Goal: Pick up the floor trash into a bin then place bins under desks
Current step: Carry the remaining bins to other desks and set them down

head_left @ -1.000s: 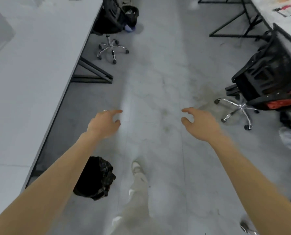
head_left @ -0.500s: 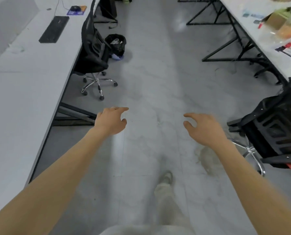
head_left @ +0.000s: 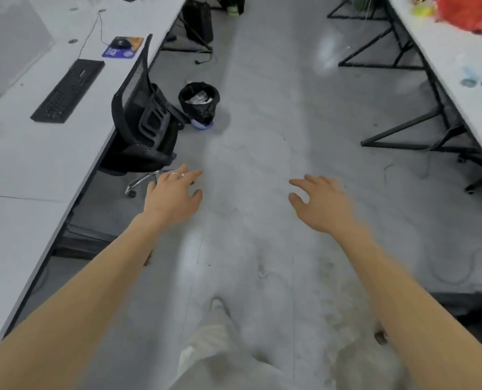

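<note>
A small bin [head_left: 199, 104] lined with a black bag stands on the grey floor ahead, just right of a black office chair; crumpled pale trash shows inside it. My left hand [head_left: 175, 194] is stretched out in front of me, fingers apart and empty, well short of the bin. My right hand [head_left: 320, 202] is held out at the same height, also open and empty. A long white desk [head_left: 37, 164] runs along the left and another white desk [head_left: 456, 60] along the right.
The black mesh chair [head_left: 144, 128] stands at the left desk, its chrome base near my left hand. A keyboard [head_left: 68, 90] and a mouse on a pad [head_left: 123, 46] lie on that desk. Black desk frames [head_left: 419, 136] line the right side. My foot [head_left: 218, 308] is below.
I have walked forward along the aisle: the bin and the chair have come closer, and an earlier black bin by my left arm has dropped out of view. Both hands stay open.
</note>
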`<control>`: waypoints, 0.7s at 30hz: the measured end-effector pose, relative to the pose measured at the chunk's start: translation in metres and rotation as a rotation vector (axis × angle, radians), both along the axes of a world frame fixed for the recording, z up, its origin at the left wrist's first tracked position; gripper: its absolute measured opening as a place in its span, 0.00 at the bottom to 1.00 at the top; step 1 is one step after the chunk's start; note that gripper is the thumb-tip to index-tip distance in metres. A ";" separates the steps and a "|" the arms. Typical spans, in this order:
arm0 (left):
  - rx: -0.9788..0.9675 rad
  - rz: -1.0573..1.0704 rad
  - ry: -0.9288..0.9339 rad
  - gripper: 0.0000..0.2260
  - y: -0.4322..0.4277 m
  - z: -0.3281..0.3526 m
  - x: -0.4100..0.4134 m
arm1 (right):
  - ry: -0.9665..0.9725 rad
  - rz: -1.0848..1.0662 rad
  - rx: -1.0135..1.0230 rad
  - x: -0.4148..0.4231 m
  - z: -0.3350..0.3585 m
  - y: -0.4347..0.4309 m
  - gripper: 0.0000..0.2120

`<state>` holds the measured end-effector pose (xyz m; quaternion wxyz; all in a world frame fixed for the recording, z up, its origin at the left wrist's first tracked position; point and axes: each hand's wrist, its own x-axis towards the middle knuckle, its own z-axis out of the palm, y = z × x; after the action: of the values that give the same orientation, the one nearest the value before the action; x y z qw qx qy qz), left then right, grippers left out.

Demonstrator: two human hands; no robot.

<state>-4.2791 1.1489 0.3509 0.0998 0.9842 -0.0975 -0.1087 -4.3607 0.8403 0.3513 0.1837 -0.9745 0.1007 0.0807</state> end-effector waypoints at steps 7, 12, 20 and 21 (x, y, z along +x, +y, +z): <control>0.027 -0.025 0.069 0.26 -0.054 -0.025 0.231 | 0.040 0.024 -0.053 0.238 -0.019 -0.059 0.23; 0.025 -0.060 0.072 0.25 -0.104 -0.008 0.409 | 0.056 -0.025 -0.072 0.406 0.004 -0.110 0.23; 0.013 -0.115 0.033 0.25 -0.215 0.001 0.662 | 0.050 -0.059 -0.026 0.641 0.007 -0.204 0.24; 0.009 -0.105 0.038 0.25 -0.229 -0.002 0.695 | 0.044 -0.059 -0.021 0.676 0.002 -0.218 0.24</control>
<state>-3.5836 0.9196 0.3494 0.0916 0.9760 -0.1465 -0.1329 -3.6843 0.6225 0.3531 0.1733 -0.9710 0.1342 0.0953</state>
